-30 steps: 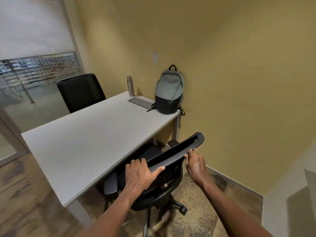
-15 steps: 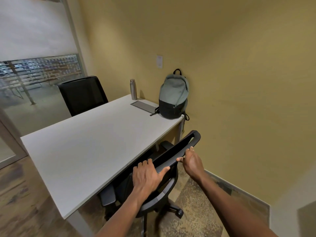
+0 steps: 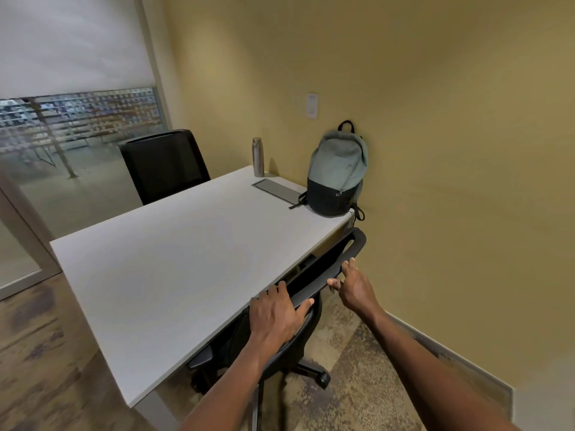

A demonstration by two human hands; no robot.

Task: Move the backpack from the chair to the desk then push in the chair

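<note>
- Backpack (image 3: 337, 172) stands upright on the desk's (image 3: 174, 259) far right corner, leaning at the wall, handle up: that half of the job looks done.
- Chair (image 3: 323, 272) sits at the desk's near edge, seat tucked beneath, backrest top just clear of the edge.
- The backrest's long axis runs along the desk edge, near-left to far-right; the chair faces in under the desk.
- Left hand (image 3: 277, 315) lies on the near end of the top rail, fingers wrapped over it.
- Right hand (image 3: 353, 286) is at the rail's middle, fingers loose and spread, barely touching, not gripping.
- Any remaining push goes straight ahead from both palms; the left hand looks better placed.
- Bottle (image 3: 258, 157) and second chair (image 3: 165, 164) stay well clear.
</note>
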